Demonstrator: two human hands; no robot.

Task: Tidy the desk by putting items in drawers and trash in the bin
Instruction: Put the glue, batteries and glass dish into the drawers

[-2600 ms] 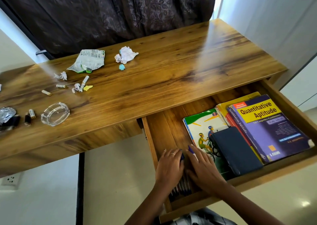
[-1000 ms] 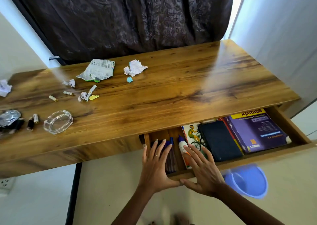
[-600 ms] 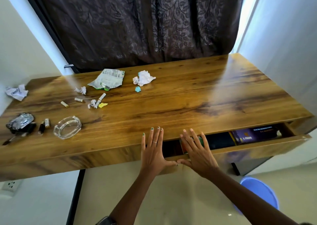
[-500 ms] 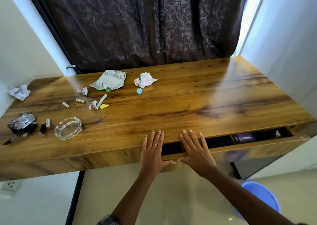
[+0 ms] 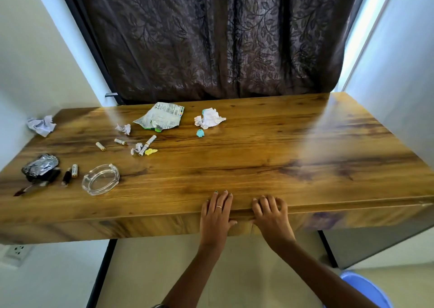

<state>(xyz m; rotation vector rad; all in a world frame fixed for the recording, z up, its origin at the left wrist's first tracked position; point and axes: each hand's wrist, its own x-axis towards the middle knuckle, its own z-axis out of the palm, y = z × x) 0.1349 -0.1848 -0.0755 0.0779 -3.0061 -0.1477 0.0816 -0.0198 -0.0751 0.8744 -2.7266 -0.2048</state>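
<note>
The wooden desk (image 5: 258, 155) has its drawer front (image 5: 340, 218) flush with the desk's front edge. My left hand (image 5: 216, 214) presses flat on that front, its fingers straight and reaching over the top edge. Just to its right, my right hand (image 5: 270, 216) also presses the drawer front, fingertips bent over the edge. Neither hand holds anything. Trash lies on the desk's left half: a torn wrapper (image 5: 162, 116), a crumpled white paper (image 5: 209, 118), a blue scrap (image 5: 200, 133), a yellow scrap (image 5: 150, 151) and several small batteries (image 5: 100, 146).
A glass ashtray (image 5: 100, 179) sits near the front left, beside crumpled foil (image 5: 40, 167). Another paper ball (image 5: 41, 125) lies at the far left corner. A blue bin (image 5: 368, 289) stands on the floor at lower right. A dark curtain hangs behind.
Both hands pushed the open drawer inward until it shut, hiding the books and pens inside. The view rose and pulled back from the drawer.
</note>
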